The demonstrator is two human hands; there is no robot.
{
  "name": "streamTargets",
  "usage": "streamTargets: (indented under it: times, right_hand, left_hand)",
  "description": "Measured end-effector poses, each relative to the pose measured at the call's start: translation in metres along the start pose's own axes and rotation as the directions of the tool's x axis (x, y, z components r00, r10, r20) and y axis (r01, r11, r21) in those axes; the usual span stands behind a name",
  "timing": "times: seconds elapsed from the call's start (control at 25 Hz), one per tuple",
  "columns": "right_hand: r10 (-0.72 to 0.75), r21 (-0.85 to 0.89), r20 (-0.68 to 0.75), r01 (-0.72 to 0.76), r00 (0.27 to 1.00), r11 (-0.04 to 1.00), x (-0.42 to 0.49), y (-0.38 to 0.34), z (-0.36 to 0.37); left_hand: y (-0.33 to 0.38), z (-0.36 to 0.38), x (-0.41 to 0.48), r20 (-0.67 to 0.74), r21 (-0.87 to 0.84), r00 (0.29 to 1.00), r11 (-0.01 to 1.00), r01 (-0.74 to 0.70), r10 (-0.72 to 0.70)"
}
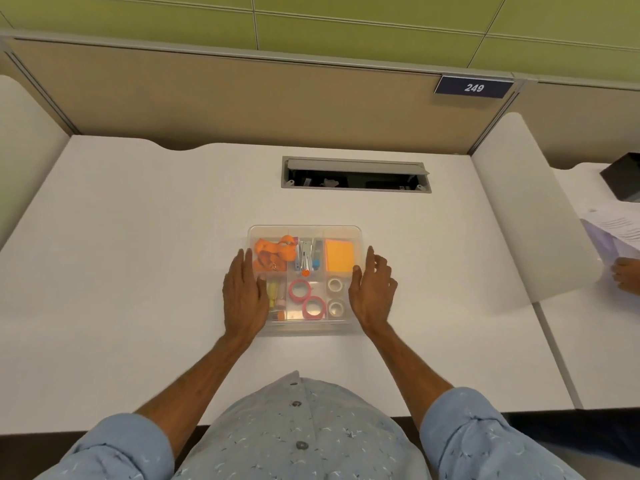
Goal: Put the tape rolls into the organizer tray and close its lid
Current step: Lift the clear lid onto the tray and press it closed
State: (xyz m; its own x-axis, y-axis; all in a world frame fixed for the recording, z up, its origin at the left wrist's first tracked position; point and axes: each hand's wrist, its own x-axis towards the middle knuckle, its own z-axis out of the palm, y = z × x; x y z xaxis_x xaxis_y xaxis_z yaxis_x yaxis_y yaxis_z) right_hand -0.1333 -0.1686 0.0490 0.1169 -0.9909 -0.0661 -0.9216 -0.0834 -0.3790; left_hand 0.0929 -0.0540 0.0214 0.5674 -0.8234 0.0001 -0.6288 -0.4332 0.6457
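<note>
A clear plastic organizer tray [304, 231] sits in the middle of the white desk. Two pink tape rolls [300, 289] lie in its front middle compartment, and two clear tape rolls [335, 285] lie in the front right one. A see-through lid seems to lie over the tray; I cannot tell if it is latched. My left hand [244, 292] rests flat on the tray's left edge with fingers stretched out. My right hand [372, 289] is against the right edge, thumb on the rim, fingers apart.
The tray also holds an orange lanyard [273, 252], a stapler [305, 256] and orange sticky notes [339, 256]. An open cable hatch [355, 174] lies behind it. A white divider [519, 220] stands on the right; beyond it are another person's hand [627, 275] and papers [616, 226].
</note>
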Motion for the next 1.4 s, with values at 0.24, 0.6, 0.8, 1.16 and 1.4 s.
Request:
streamTargets:
  times: [0.24, 0.6, 0.8, 1.16, 1.4]
  right_hand:
    - [-0.234, -0.211, 0.134, 0.258, 0.963, 0.943, -0.031, -0.004, 0.027]
    - [-0.197, -0.158, 0.198, 0.23, 0.96, 0.96, -0.02, -0.004, 0.031]
    - [-0.187, -0.11, 0.221, 0.215, 0.957, 0.97, -0.021, -0.006, 0.023]
    - [-0.203, -0.102, 0.166, 0.221, 0.965, 0.97, 0.0, -0.024, 0.012]
    - [-0.22, -0.15, 0.217, 0.255, 0.951, 0.955, 0.053, -0.031, 0.0]
  left_hand:
    - [0.003, 0.017, -0.02, 0.138, 0.282, 0.967, 0.928, -0.245, 0.214]
    - [0.013, 0.02, -0.012, 0.228, 0.407, 0.97, 0.897, -0.169, 0.08]
    - [0.014, 0.013, -0.01, 0.185, 0.269, 0.975, 0.948, -0.17, 0.122]
    - [0.026, 0.004, 0.012, 0.252, 0.382, 0.949, 0.882, -0.276, 0.188]
    - [0.025, 0.003, 0.06, 0.186, 0.411, 0.975, 0.892, -0.189, 0.12]
